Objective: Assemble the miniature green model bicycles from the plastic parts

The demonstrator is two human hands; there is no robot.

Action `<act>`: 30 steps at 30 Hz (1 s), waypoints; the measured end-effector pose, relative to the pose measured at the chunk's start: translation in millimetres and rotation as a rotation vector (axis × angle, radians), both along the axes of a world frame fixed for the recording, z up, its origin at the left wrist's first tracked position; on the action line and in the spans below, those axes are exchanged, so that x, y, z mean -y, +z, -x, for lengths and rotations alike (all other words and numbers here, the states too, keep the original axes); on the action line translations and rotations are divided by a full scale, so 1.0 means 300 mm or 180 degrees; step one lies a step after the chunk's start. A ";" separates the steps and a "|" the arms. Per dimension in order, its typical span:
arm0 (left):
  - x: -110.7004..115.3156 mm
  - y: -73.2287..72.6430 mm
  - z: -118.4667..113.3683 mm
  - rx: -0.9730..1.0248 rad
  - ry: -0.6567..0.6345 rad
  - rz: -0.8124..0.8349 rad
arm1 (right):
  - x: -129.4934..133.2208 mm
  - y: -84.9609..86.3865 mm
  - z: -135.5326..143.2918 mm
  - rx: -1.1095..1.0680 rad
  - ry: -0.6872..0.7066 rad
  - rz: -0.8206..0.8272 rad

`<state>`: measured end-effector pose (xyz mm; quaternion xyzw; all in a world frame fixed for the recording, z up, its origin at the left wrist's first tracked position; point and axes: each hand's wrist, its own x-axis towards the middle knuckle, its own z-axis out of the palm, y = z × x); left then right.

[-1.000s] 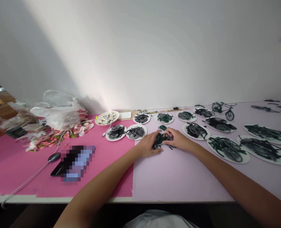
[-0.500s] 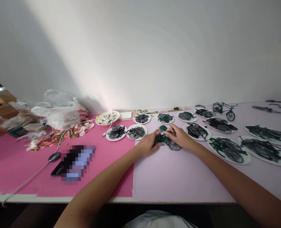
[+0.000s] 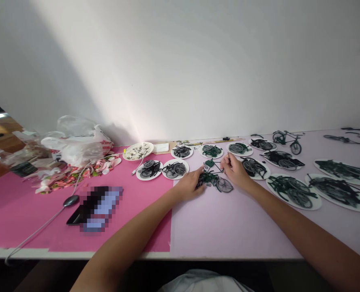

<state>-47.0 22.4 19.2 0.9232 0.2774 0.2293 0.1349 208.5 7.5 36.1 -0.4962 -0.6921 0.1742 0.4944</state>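
A small dark green model bicycle (image 3: 212, 178) stands on the pale lilac table top, its grey spoked front wheel (image 3: 224, 185) toward the right. My left hand (image 3: 190, 184) grips the rear of the bicycle, with its fingers hiding the back wheel. Beside the front end, my right hand (image 3: 233, 168) is closed in a pinch. A thin dark tip shows above those fingers; what it belongs to is hidden. White plates with bicycle parts, such as a plate of wheels (image 3: 176, 177) and a plate of green frames (image 3: 211, 156), lie around both hands.
More plates of parts (image 3: 319, 202) spread to the right, near an assembled model bicycle (image 3: 288, 140) by the wall. At left are a white plastic bag (image 3: 76, 144), pink and green scraps (image 3: 64, 178), a phone (image 3: 73, 217), a cable (image 3: 35, 233) and a plate of pale pieces (image 3: 149, 152).
My right hand has drawn back from the bicycle's top, up and to the right, uncovering the front wheel and front end. My left hand keeps its hold on the rear.
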 end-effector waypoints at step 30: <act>0.007 0.016 -0.009 -0.0058 -0.0015 -0.0035 | -0.010 -0.015 0.043 -0.2125 0.1062 0.1224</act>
